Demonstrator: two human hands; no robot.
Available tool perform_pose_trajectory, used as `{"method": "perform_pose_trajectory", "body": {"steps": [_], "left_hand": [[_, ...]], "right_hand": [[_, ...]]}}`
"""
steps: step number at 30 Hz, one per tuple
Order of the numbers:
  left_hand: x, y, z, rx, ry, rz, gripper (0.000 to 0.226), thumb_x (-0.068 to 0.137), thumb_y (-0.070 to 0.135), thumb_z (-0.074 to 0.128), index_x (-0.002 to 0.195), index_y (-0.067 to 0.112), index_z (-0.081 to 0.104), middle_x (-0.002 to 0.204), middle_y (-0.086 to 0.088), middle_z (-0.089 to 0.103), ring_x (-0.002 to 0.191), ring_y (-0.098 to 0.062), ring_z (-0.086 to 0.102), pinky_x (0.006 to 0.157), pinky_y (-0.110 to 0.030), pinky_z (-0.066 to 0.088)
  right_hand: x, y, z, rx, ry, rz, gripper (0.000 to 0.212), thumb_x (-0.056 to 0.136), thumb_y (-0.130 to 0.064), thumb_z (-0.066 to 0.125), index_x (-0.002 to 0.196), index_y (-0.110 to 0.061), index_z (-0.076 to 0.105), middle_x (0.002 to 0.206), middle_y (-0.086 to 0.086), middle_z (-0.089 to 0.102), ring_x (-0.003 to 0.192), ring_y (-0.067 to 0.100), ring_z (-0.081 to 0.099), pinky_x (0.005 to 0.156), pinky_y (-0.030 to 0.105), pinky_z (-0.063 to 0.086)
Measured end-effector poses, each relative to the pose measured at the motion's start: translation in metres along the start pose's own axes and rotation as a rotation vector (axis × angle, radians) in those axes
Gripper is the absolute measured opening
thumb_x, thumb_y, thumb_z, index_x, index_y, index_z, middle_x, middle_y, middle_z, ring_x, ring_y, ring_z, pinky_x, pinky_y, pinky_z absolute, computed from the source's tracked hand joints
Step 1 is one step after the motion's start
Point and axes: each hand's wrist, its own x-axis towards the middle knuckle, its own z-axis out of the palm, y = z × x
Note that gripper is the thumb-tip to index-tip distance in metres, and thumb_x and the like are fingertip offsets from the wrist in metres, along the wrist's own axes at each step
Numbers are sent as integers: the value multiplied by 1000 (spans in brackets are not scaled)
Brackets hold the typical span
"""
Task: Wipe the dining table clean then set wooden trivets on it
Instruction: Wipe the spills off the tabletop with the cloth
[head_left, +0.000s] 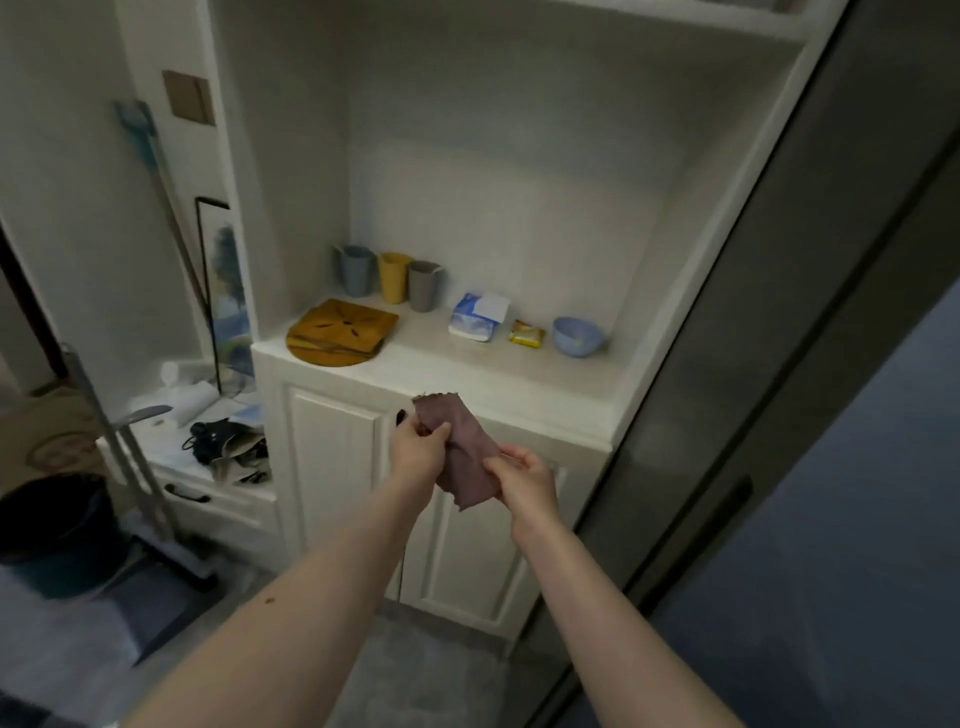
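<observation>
Both hands grasp one mauve cloth (462, 447) in front of the cabinet door (337, 462): the left hand (418, 449) pinches its upper part, the right hand (522, 480) pinches the lower edge. It hangs stretched between them, probably to fold or straighten it. The wooden trivets (340, 332) lie stacked at the left front corner of the counter (467, 371) — near the edge, easy to lift. The cups (393, 277) stand behind them, so the approach from the front is open. The dining table is not in view.
</observation>
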Motion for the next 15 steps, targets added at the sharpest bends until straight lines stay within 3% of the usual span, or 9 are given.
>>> {"method": "perform_pose_trajectory", "body": {"steps": [2,7,10,15], "left_hand": [[23,-1,22,73,-26,29,18,91,0,54,108,-2,61,93,-10,62,87,-23,59,62,-26,46],[102,-7,89,210,-157,77,16,92,5,52,104,3,64,103,-16,67,99,-32,62,85,-36,50],[150,-7,128,381,-246,136,20,94,11,52,107,0,64,108,-18,66,103,-34,60,84,-32,45],[212,-9,190,625,-471,208,30,95,13,50,118,-4,60,120,-21,62,112,-35,56,91,-34,42]], "right_hand": [[26,-2,-2,24,69,0,27,83,8,59,108,-1,57,103,17,65,84,23,61,69,26,50],[102,-16,-8,63,233,-36,29,83,8,58,108,-5,56,103,13,64,87,23,62,71,28,51],[151,-22,-13,13,345,-41,28,83,4,60,107,-9,56,104,11,64,90,22,63,77,30,52],[214,-37,-31,-93,493,-42,28,83,4,61,107,-8,58,105,11,64,89,20,61,73,25,48]]}}
